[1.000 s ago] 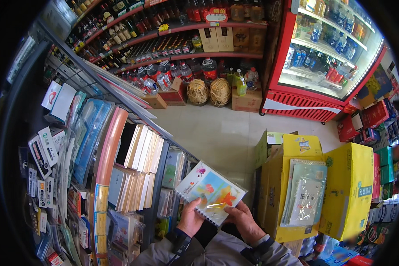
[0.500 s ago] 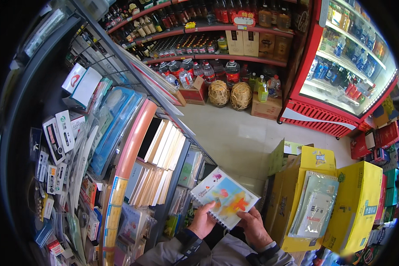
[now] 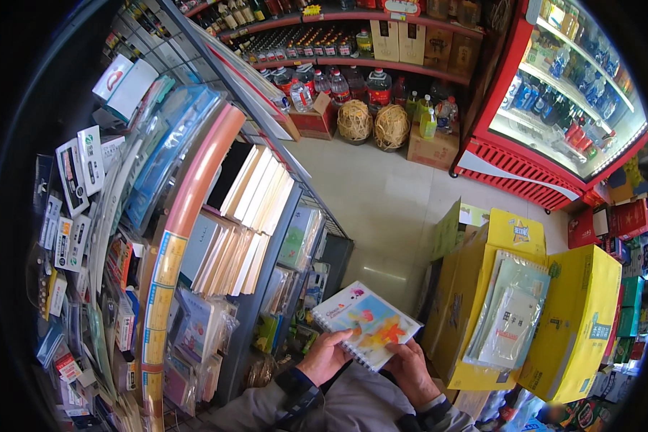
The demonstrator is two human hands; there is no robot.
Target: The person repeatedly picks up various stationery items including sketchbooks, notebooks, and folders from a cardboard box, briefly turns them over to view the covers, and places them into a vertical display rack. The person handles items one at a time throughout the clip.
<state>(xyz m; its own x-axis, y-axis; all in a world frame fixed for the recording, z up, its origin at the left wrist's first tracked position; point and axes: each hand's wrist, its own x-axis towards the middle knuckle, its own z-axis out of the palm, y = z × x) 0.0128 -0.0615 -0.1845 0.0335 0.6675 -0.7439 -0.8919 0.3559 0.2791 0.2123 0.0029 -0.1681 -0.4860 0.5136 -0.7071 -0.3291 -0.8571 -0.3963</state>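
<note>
Held in front of my body is a spiral-bound notebook [image 3: 371, 317] with a white and pale blue cover showing orange fish-like shapes. My left hand [image 3: 329, 358] grips its lower left edge by the wire binding, thumb on the cover. At the lower right corner my right hand [image 3: 412, 369] closes on it, thumb also on top. Packed notebooks [image 3: 507, 317] in clear wrapping lie on a yellow carton [image 3: 459, 317] to the right of my hands.
A shelf unit [image 3: 241, 338] on the left carries stacked notebooks [image 3: 234, 248], small boxes [image 3: 70, 241] and blue plastic folders [image 3: 167, 162]. Bottles [image 3: 378, 88] and two woven-wrapped jars [image 3: 355, 122] line the back. A red drinks fridge [image 3: 515, 186] stands far right, above the tiled floor [image 3: 381, 209].
The view has shifted, so the shelves and cartons sit slightly higher in the picture. Both hands keep hold of the notebook, which stays nearly in place before me, tilted slightly flatter.
</note>
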